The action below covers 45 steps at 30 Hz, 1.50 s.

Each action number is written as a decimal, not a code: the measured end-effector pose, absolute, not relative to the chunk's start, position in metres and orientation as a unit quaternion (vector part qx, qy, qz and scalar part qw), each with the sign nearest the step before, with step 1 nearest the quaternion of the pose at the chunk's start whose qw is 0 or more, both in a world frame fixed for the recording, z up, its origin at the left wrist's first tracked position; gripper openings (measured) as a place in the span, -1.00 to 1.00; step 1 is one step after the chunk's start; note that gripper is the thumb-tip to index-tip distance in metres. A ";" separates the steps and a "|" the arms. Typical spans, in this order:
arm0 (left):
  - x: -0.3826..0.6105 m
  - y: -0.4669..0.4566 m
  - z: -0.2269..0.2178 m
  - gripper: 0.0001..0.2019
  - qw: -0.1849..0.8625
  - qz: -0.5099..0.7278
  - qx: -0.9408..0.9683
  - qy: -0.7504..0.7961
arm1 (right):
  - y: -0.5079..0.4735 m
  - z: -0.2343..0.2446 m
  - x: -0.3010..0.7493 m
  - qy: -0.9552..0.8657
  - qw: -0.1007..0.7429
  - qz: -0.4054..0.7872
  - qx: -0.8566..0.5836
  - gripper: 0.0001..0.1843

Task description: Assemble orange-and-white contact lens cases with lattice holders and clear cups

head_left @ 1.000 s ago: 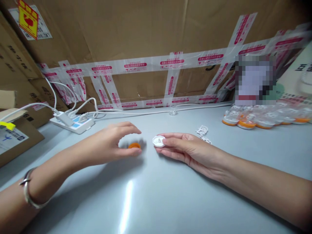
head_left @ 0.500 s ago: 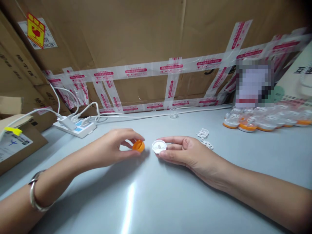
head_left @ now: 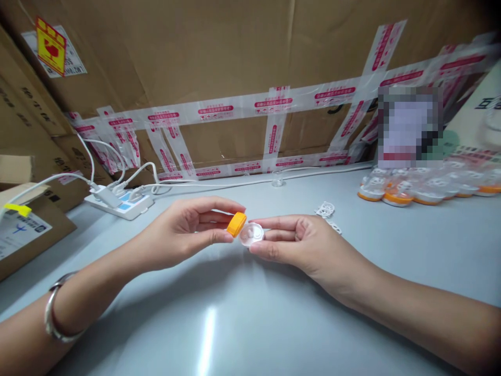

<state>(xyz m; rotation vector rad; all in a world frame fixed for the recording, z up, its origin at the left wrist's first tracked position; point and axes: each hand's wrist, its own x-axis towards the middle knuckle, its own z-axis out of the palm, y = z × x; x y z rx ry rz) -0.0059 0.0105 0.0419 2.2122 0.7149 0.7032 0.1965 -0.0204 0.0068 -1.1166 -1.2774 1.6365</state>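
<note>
Between the thumb and fingers of my left hand is a small round orange plastic part, tilted with its side edge toward me. My right hand pinches a round white plastic part by its right edge, its face with raised details turned up toward me. The two parts are close together above the grey tabletop; whether they touch I cannot tell. Just behind my right hand lie small white openwork pieces, partly hidden by the hand.
At the back right stand rows of clear-domed items with orange and white bases. A white power strip with plugged cables is at the left. A small clear round piece sits near the large cardboard box behind the table.
My left hand has moved right, bringing the orange part up to the white one and turning it edge-on. The white part has shifted slightly left and tilted in my right hand.
</note>
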 end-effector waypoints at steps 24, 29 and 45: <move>-0.002 0.004 0.042 -0.76 0.293 0.262 0.883 0.255 | -0.022 0.007 0.195 -0.517 0.377 0.614 -0.461 -0.51; -0.004 0.005 0.042 -0.74 0.229 0.245 0.911 0.239 | -0.022 0.007 0.194 -0.525 0.377 0.626 -0.436 -0.60; -0.002 -0.002 0.049 -0.77 0.086 0.180 0.957 0.209 | -0.026 0.008 0.191 -0.508 0.378 0.630 -0.450 -0.64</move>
